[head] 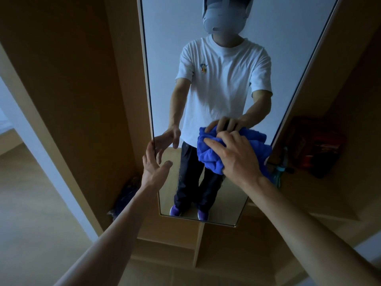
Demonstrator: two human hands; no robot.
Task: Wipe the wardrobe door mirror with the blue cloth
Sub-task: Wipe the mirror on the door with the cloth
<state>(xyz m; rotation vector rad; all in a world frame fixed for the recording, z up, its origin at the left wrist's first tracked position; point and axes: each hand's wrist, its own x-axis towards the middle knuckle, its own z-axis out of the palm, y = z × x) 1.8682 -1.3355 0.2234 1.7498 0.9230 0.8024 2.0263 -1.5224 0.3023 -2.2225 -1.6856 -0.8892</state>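
The tall wardrobe door mirror fills the middle of the view, framed in light wood. My right hand presses the bunched blue cloth flat against the glass near the mirror's right edge, about two thirds of the way down. My left hand has its fingers spread, and its fingertips rest on the mirror's left edge. The glass reflects a person in a white T-shirt and dark trousers, with both hands and the cloth mirrored.
Wooden wardrobe panels flank the mirror. A red box and a teal-handled tool sit in the open compartment on the right. A dark bundle lies low on the left. Drawer fronts are below the mirror.
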